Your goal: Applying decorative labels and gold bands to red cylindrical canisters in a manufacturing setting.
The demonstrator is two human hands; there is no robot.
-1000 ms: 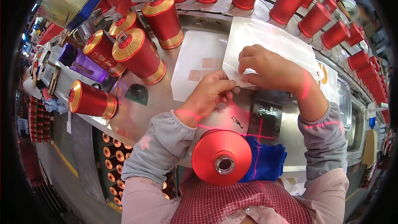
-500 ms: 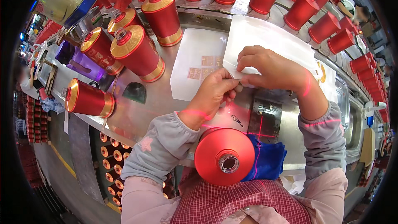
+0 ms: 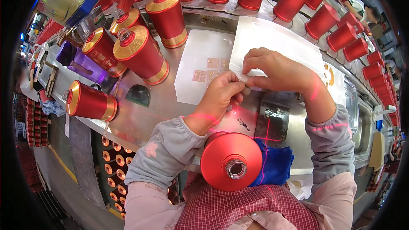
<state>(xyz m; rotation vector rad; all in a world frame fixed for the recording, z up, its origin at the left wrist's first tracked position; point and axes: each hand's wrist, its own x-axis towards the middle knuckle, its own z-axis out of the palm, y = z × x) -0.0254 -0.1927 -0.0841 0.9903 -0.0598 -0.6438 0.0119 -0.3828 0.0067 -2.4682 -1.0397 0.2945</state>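
My left hand (image 3: pixel 223 96) is closed, its thumb and forefinger pinched around something too small to make out. Close by on the right, my right hand (image 3: pixel 275 70) curls over the lower left corner of a white sheet (image 3: pixel 279 40), with thumb and fingertips drawn together; what they hold is hidden. Under the sheet lies another pale sheet (image 3: pixel 194 61) bearing small reddish-gold square stickers (image 3: pixel 206 76). Below both hands, a red bottle (image 3: pixel 230 162) with a clear glass neck rests against my apron, neck toward me. Red laser lines cross my wrists.
Several red bottles with gold tops (image 3: pixel 136 53) occupy the table's left side. More red bottles (image 3: pixel 292 2) ride a curved conveyor at the back and right. A blue cloth (image 3: pixel 275 166), a dark metal plate (image 3: pixel 275 119) and a purple container (image 3: pixel 89 66) are around the worktop.
Bottles on the conveyor have shifted to the right along its curve. Both hands keep nearly the same pose and place, and the red bottle by my apron has hardly moved.
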